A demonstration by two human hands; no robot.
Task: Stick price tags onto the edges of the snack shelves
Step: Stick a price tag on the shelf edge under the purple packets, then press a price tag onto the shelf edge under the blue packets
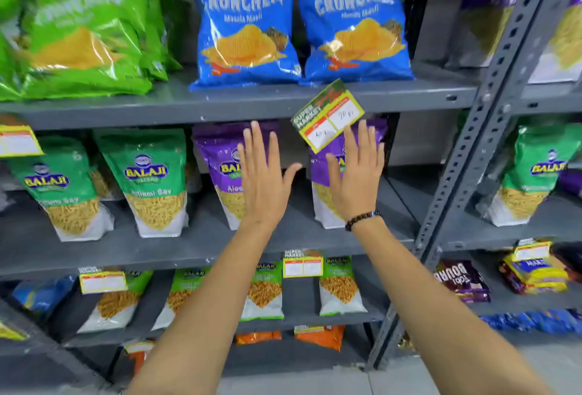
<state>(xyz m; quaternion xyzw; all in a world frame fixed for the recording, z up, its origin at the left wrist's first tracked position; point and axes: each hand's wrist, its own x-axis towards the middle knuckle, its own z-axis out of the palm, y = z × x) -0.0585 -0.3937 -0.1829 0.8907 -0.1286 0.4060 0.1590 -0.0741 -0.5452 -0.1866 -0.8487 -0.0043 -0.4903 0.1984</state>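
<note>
- Since the price tag hangs crooked on the shelf edge, below the right-hand blue chip bag, it likely needs squaring before pressing.
- Below the tag, the right hand is flat and released, fingertips near its lower corner.
- Further left of the tag, the left hand is spread, grasping nothing.

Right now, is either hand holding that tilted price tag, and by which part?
Nothing is held. The left hand and right hand are open and flat, below the tilted price tag, which sits crooked at the shelf edge.
</note>
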